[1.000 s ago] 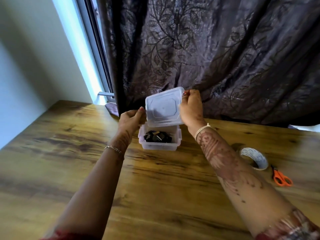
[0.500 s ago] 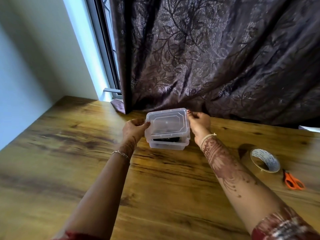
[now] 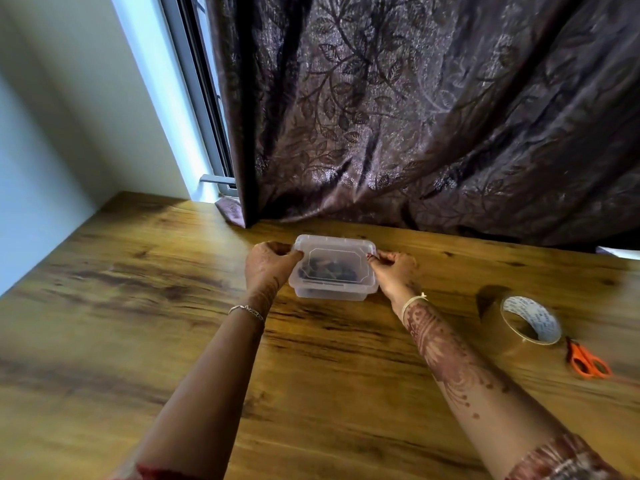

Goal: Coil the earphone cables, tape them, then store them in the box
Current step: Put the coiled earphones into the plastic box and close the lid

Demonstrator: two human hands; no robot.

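Head view: left hand (image 3: pixel 268 268), right hand (image 3: pixel 394 271) curl fingers (image 3: pixel 292 256) round lid (image 3: pixel 341 252).

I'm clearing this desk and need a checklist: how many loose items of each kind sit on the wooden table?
clear box, lid on, gripped at its ends by the left hand and right hand: 1
tape roll: 1
orange scissors: 1
Total: 3
The dark earphone coils inside are too blurred through the lid to count.
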